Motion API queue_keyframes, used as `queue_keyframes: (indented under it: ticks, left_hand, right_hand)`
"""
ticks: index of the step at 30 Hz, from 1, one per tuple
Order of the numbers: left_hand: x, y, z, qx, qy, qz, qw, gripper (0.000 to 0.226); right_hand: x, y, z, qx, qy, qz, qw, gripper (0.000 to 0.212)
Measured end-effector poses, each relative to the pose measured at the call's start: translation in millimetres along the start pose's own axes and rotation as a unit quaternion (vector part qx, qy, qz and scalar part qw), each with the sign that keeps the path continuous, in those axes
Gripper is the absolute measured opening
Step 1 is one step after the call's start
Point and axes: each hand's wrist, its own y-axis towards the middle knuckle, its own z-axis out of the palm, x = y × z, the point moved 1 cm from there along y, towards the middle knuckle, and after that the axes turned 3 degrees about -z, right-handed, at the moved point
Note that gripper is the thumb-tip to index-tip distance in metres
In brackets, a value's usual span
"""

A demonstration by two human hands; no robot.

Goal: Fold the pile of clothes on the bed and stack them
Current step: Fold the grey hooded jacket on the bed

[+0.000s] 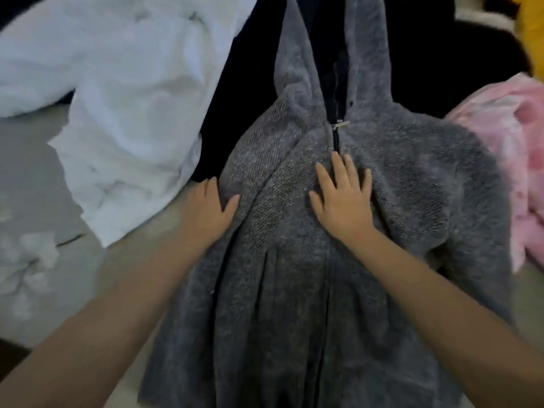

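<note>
A grey knitted zip-up hoodie (368, 201) lies spread front-up along the middle of the bed (32, 160), its hood pointing away from the camera and its hem running out of the bottom of the frame. The right hand (343, 198) rests flat on the chest of the hoodie with fingers spread wide and straight, its fingertips just below the metal zipper pull (340, 125), gripping nothing. The left hand (209, 209) lies at the hoodie's left edge with straight fingers, thumb touching the knit and the other fingers at the border of the dark cloth beside it; it too holds nothing. Both bare forearms reach in from the lower corners of the frame. To the left of the hoodie, a white garment (123, 92) lies rumpled and unfolded on the pale bedsheet, which shows a faint flower print. Between the white garment and the hoodie, and beyond the hood, lies dark, nearly black fabric (250, 78) whose form cannot be made out. A crumpled pink patterned garment (506, 154) lies just beside the hoodie's right side, and a scrap of yellow fabric (532, 28) shows in the far right corner.
</note>
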Motion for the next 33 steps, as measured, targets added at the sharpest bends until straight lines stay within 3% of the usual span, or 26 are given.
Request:
queue_keyframes:
  ticks: [5,8,11,13,16,19,21,23,25,27,28,29,31,33]
  left_hand:
    - [64,-67,21,0.148,-0.127,-0.002,0.981,0.058]
    - [87,-85,25,0.134,-0.116,-0.037,0.983,0.033]
    - [107,-87,14,0.101,-0.121,-0.121,0.980,0.026]
    - [119,-82,-12,0.052,-0.128,-0.135,0.981,0.023]
    - [134,-63,-77,-0.089,-0.156,-0.133,0.975,0.021]
    - [140,-33,-142,-0.228,-0.043,-0.025,0.972,0.023]
    - [144,-22,-161,-0.253,0.018,-0.034,0.967,0.026]
    - [154,-28,-146,-0.203,0.087,-0.081,0.972,0.036]
    - [162,-52,-105,-0.125,0.119,-0.086,0.981,0.031]
    - [175,-78,-64,-0.053,0.003,-0.143,0.988,0.027]
    - [182,-88,-50,-0.023,-0.108,-0.214,0.971,0.031]
    - [190,-94,-42,-0.006,-0.231,-0.301,0.925,0.035]
    - [203,-96,-37,-0.045,-0.455,-0.448,0.768,0.044]
    - [208,-91,-37,-0.105,-0.645,-0.487,0.579,0.047]
  right_hand:
    - [54,-25,47,0.049,0.001,-0.072,0.996,0.059]
    - [85,-32,67,0.075,0.029,-0.059,0.995,0.065]
    - [102,-42,84,0.149,-0.020,-0.042,0.988,0.070]
    - [102,-45,88,0.196,-0.055,-0.021,0.979,0.068]
    - [101,-41,82,0.259,-0.080,0.004,0.962,0.067]
    - [111,-34,67,0.315,-0.116,0.018,0.942,0.066]
    - [120,-30,56,0.337,-0.148,0.013,0.930,0.065]
    - [128,-29,47,0.366,-0.175,0.004,0.914,0.063]
    - [135,-29,40,0.387,-0.191,0.002,0.902,0.059]
    - [140,-25,34,0.357,-0.177,-0.006,0.917,0.049]
    - [144,-22,30,0.320,-0.159,-0.011,0.934,0.043]
    - [148,-19,25,0.272,-0.141,-0.018,0.952,0.039]
    - [155,-12,20,0.174,-0.122,-0.048,0.976,0.037]
    - [159,-5,23,0.116,-0.108,-0.074,0.985,0.048]
